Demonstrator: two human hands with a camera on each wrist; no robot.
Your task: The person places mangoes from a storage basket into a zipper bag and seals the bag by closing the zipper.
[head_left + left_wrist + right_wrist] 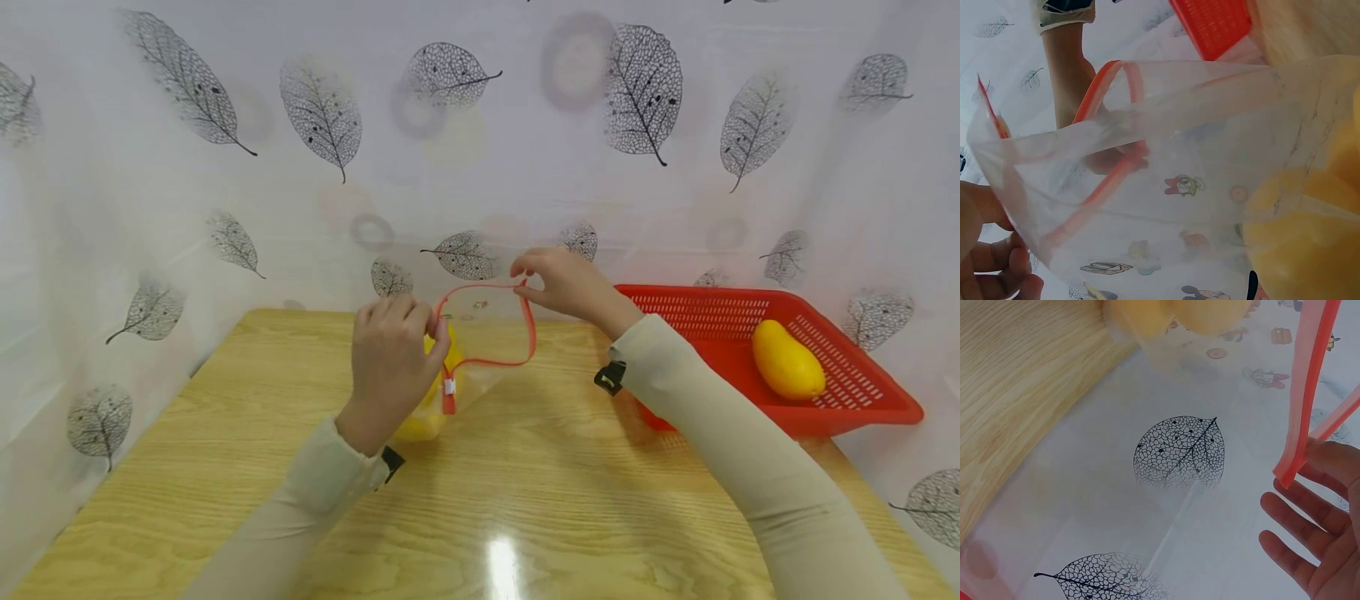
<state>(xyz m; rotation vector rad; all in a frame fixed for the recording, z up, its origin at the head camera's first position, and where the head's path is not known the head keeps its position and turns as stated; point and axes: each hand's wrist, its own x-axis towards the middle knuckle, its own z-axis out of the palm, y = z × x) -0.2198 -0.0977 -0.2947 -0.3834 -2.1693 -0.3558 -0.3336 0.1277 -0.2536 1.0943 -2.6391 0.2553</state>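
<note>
Bag (1210, 144): thin, clear plastic with printed cartoons, between the two hands above the wood-grained table (187, 467); I judge its red rim (531, 333) is held apart so the mouth gapes.
Left hand (397, 358): I see it gripping the rim's near side.
Right hand (566, 287): pinching the opposite edge, other fingers loose.
Yellow fruit (1304, 250): smooth, rounded, inside the bag, probably weighting it.
Basket (900, 408): red, perforated, cradling one oblong fruit (787, 362).

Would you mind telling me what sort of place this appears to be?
It looks like a simple indoor tabletop workspace, though the room beyond is hidden. A wood-grain table, a pale leaf-printed sheet hanging behind it, and a red basket at one side suggest this.
</note>
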